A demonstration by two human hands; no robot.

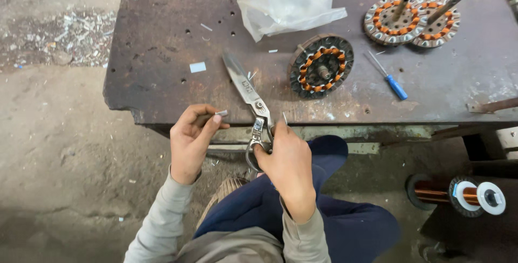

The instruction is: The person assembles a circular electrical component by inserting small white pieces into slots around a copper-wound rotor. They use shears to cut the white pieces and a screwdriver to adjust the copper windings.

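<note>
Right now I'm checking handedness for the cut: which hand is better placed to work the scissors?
Right hand: its fingers are already in the scissors' handles. Left hand pinches a small strip.

A rusty, hole-pocked metal workbench [162, 41] stands on a dusty, scrap-littered concrete floor [54, 133].

Packaging: one translucent white plastic bag [286, 1], crumpled and slack, at the far edge of the rusty metal workbench [162, 74] (contents not discernible). Labels: small white flat piece [197, 67] lying on the bench's left part, possibly a sticker. Signs, screens: none.
</note>
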